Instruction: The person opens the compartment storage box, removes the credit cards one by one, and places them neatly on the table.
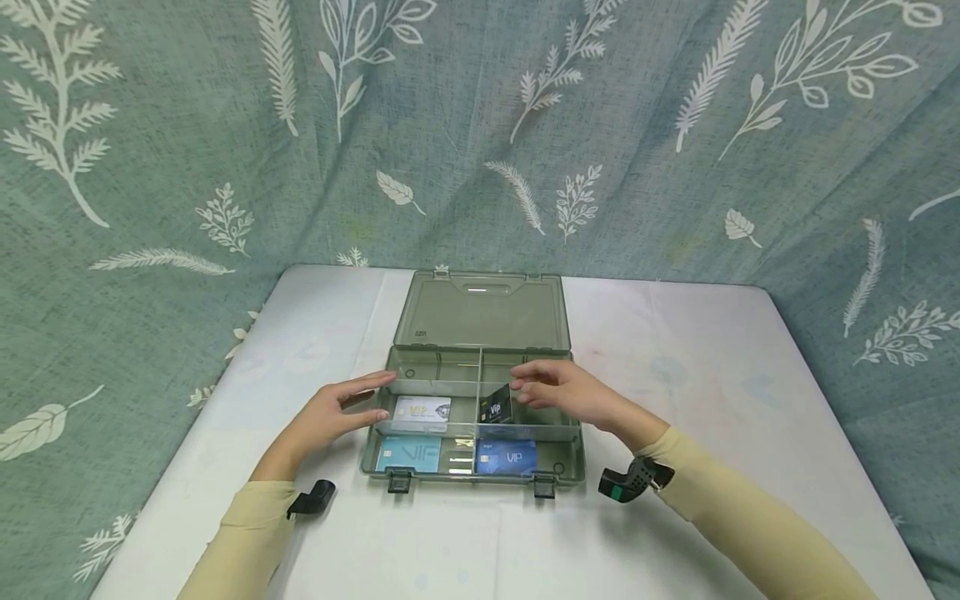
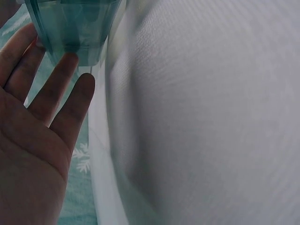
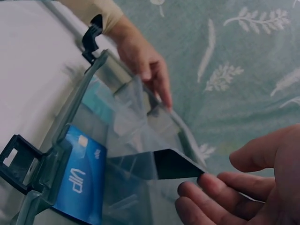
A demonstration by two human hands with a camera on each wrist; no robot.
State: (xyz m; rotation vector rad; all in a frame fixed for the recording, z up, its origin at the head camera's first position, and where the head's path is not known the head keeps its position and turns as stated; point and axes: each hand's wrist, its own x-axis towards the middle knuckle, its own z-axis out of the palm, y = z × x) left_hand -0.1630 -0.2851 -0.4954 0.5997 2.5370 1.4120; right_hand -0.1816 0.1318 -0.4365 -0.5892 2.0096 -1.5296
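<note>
A translucent grey-green compartment box (image 1: 373, 450) lies with its lid folded back. My left hand (image 1: 330, 415) is at the box's left side, thumb and fingers spread at its rim. In the left wrist view its fingers are extended beside the box wall (image 2: 77, 35). My right hand (image 1: 562, 390) is over the middle right compartment. There a black VIP card (image 1: 495, 406) stands tilted against the dividers. The right wrist view has a fingertip at the corner of the black card (image 3: 176, 165), with the thumb (image 3: 251, 154) apart from it.
A white VIP card (image 1: 422, 411) lies in the middle left compartment, a light-blue card (image 1: 408, 454) in the front left, a blue card (image 1: 507, 457) in the front right. The lid (image 1: 483, 312) lies behind. Two latches (image 1: 399, 481) hang at the front, over a white tablecloth (image 1: 675, 358).
</note>
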